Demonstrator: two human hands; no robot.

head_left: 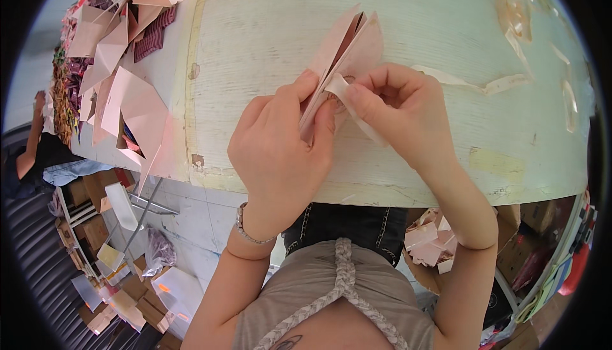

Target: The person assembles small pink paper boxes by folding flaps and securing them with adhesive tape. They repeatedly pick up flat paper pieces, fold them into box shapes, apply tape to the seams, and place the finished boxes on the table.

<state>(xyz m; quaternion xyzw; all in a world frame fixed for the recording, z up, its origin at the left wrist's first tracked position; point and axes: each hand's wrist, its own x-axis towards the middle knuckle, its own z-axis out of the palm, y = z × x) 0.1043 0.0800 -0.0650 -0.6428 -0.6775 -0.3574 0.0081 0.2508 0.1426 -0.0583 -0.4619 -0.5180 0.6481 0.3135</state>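
The left hand (280, 146) pinched the folded pink paper piece (347, 53) upright over the pale table (255, 31); the right hand (398, 111) gripped a backing strip (338, 85), apparently mid-peel; pulling it free would need a steady draw.

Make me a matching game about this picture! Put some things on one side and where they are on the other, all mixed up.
Things:
1. folded pink paper piece
2. pile of pink folded papers
3. bracelet
4. loose strip of backing

Places:
A. on the left wrist
B. lying on the table, right of the hands
C. heaped at the table's left end
D. held between the left hand and the right hand

Pairs: 1-D, 2-C, 3-A, 4-B
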